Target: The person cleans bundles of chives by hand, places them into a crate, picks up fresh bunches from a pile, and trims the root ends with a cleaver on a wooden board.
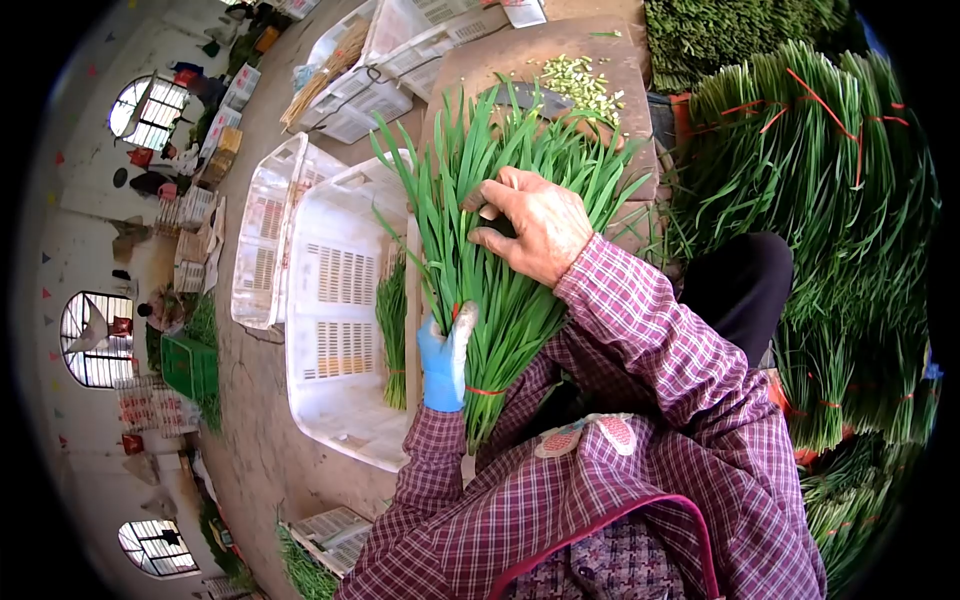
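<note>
A bunch of garlic chives (500, 330) with long flat green leaves lies across my lap and over the front of a wooden board (480, 75). A red band (485, 391) circles its lower part. My left hand (447, 350), in a blue and white glove, is closed round the bunch from its left side; a bit of red shows beside the thumb. Over the upper leaves is my bare right hand (535, 225), fingers curled and thumb pointing left; what lies between them is not clear. A knife blade (535, 100) shows behind the leaf tips, partly covered.
Cut stem pieces (585, 85) are scattered on the board. At left stands a white plastic crate (335, 385) with a chive bundle (392, 330) in it, beside another crate (268, 235). Banded chives (800, 180) are piled at right. Further crates (360, 105) stand beyond.
</note>
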`<state>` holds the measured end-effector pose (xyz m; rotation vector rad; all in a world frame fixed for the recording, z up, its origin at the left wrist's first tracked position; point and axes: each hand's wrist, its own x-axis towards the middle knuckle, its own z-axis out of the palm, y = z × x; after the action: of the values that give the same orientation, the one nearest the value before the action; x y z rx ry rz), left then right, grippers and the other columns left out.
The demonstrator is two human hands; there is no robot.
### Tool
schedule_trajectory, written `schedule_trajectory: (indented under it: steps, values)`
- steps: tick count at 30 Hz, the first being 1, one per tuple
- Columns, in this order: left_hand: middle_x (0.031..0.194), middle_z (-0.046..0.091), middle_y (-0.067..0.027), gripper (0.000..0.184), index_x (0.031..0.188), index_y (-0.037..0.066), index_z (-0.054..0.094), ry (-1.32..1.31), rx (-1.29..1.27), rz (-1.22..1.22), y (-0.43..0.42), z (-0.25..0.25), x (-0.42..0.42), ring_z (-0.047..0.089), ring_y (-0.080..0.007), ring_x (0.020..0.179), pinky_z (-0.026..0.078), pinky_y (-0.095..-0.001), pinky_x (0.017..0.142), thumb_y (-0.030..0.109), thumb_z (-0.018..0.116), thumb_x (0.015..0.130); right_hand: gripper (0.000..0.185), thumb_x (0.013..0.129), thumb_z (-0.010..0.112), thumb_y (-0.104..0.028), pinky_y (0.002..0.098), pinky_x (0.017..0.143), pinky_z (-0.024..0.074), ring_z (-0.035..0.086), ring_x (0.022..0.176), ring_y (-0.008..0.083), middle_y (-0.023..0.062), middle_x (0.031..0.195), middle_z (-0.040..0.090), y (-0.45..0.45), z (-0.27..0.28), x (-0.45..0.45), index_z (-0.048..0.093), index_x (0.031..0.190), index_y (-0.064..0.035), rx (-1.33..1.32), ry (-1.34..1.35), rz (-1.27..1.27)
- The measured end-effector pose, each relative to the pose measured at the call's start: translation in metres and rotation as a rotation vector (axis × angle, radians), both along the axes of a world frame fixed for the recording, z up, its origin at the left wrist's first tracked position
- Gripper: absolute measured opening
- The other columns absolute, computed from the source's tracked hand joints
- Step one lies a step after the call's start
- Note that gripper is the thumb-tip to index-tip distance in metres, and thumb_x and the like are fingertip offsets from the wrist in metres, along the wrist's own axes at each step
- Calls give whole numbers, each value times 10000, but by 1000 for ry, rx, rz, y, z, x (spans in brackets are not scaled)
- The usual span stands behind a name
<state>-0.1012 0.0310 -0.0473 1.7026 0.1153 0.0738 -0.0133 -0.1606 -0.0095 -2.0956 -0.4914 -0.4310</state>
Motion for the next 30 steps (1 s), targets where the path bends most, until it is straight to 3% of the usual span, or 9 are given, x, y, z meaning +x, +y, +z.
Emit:
schedule_trajectory:
  steps: [8, 11, 19, 22, 26, 30]
  values:
    - [1066, 626, -71, 348, 1181, -38, 564, 15, 1, 0, 1, -1, 1, 592, -124, 936, 474, -278, 867, 158, 627, 900, 219, 769, 711, -253, 387, 687, 498, 624, 783, 272, 70, 805, 599, 7, 0, -3, 659, 907, -90, 103, 81, 72]
    - [1059, 623, -60, 340, 1171, -33, 573, -5, 18, 7, -3, 2, 1, 576, -113, 921, 465, -272, 848, 159, 633, 897, 200, 777, 707, -259, 384, 647, 497, 621, 747, 279, 60, 737, 595, 10, -7, -5, 643, 838, -80, 96, -10, 16]
    - [1042, 616, -48, 336, 1144, -32, 592, 1, 0, 15, -5, 1, 2, 564, -109, 908, 453, -267, 844, 182, 642, 890, 223, 786, 690, -211, 379, 616, 481, 560, 739, 259, 82, 747, 502, 13, -26, -3, 535, 805, -51, 9, -341, -159]
    - [1050, 617, -56, 331, 1146, -37, 590, 23, -5, 21, 0, -3, 1, 572, -113, 922, 459, -269, 862, 171, 637, 892, 206, 810, 677, -202, 377, 620, 480, 558, 700, 259, 87, 750, 515, -1, -18, 12, 530, 798, -59, 235, -333, -339]
    - [1070, 617, -63, 342, 1173, -43, 573, 42, -27, 25, 8, -13, 2, 588, -127, 946, 463, -276, 897, 151, 627, 896, 251, 853, 655, -295, 402, 637, 464, 575, 712, 276, 115, 735, 545, -60, 4, 24, 597, 839, -51, 294, -220, -462]
    - [1079, 620, -82, 364, 1195, -36, 561, 24, -30, 27, 8, -15, 1, 595, -143, 971, 468, -289, 914, 157, 630, 894, 189, 830, 678, -300, 387, 668, 469, 571, 791, 244, 82, 759, 552, -94, 12, 24, 651, 903, -128, 2, -187, -597]
